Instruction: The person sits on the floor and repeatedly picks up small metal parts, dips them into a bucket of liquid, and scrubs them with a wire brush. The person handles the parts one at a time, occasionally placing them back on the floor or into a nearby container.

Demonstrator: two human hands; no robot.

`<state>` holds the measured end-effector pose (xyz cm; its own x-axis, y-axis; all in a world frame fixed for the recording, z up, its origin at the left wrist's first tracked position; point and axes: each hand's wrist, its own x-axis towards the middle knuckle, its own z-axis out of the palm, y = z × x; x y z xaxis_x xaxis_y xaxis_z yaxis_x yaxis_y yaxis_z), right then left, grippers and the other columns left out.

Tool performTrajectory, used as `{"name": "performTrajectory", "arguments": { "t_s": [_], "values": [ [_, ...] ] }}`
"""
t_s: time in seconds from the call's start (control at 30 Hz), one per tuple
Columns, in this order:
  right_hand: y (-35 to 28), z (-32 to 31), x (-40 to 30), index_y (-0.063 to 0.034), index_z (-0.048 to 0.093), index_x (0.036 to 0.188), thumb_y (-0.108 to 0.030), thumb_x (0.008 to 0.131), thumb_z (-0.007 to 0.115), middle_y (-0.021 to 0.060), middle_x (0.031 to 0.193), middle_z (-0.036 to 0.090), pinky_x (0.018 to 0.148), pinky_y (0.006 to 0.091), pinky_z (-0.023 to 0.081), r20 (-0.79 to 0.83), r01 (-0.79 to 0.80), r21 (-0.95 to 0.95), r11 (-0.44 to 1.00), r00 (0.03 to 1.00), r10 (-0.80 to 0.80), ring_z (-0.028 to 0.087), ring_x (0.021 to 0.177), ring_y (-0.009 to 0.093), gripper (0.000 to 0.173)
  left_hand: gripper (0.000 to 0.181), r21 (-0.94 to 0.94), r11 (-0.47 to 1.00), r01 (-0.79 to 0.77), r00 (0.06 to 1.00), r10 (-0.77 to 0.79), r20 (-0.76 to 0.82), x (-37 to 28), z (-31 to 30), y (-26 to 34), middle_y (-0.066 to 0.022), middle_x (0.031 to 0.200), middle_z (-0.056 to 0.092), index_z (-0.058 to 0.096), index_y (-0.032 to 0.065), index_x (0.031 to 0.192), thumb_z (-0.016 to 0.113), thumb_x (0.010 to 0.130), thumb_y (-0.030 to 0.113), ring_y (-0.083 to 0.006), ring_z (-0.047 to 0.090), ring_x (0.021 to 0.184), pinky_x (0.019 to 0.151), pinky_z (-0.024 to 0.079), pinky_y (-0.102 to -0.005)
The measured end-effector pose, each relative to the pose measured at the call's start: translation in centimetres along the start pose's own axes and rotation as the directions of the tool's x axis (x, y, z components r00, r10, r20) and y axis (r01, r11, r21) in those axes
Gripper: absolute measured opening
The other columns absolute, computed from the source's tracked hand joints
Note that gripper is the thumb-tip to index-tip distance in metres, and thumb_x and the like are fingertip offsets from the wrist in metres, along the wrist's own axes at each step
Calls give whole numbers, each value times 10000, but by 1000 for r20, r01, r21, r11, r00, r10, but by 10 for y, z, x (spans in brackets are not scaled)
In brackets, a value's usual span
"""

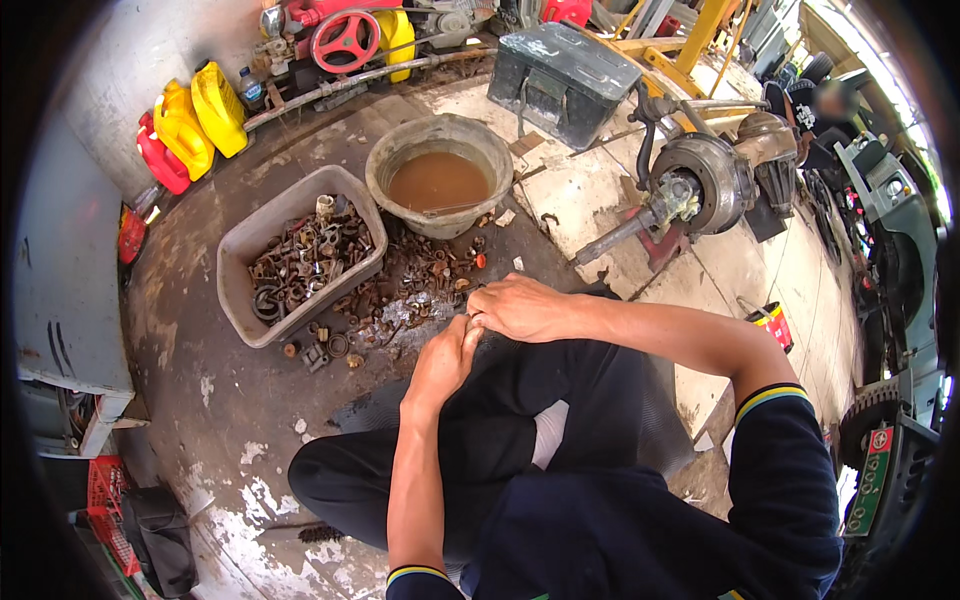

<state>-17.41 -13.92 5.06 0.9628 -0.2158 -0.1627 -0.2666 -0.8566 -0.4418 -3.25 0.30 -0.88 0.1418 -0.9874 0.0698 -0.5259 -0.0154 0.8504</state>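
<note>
My left hand [439, 366] and my right hand [521, 307] meet in front of my crossed legs, their fingers curled and pinched together. Whatever may lie between the fingertips is too small and too covered to make out. Just beyond them, rusty nuts, bolts and other small metal parts [431, 274] lie scattered over the dark floor. A grey plastic tub [300, 330] to the left is heaped with mixed metal hardware [311, 255]. Behind the loose parts stands a worn round basin [439, 225] with murky brown water [439, 182] in it. One orange piece [481, 261] sits among the scattered parts.
A greasy axle assembly [694, 187] rests on the tiles to the right. Farther back is a dark toolbox [566, 71]. Yellow jugs [217, 109] line the wall. A metal cabinet [67, 300] stands at left. Another person [802, 109] is at the far right, near a vehicle [900, 217].
</note>
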Motion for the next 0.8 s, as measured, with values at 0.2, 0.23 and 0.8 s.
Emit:
{"name": "performTrajectory", "arguments": {
  "t_s": [0.2,0.23,0.8],
  "values": [
    [-2,-9,3,-64,540,1051,-254,1005,513,113,956,596,829,442,432,-132,182,14,983,975,-179,597,935,320,197,212,-195,980,37,999,-38,-4,-1,-4,-2,-168,731,605,546,17,1011,528,1028,228,-336,574,621,609,458,-414],
    [-4,-12,3,-65,549,1052,-255,999,526,115,977,601,843,446,443,-124,203,40,978,973,-197,601,944,323,199,211,-305,950,63,998,-58,25,-2,-4,-4,-117,727,580,553,19,1017,528,1030,228,-275,539,621,605,444,-381],
    [8,-21,4,-99,565,1024,-301,969,576,63,929,563,882,412,438,-139,415,-295,860,872,-469,592,944,252,210,217,-353,931,-88,996,89,-13,0,-7,3,5,701,489,546,21,971,518,1047,223,-131,440,623,572,407,-329]
  ]
}}
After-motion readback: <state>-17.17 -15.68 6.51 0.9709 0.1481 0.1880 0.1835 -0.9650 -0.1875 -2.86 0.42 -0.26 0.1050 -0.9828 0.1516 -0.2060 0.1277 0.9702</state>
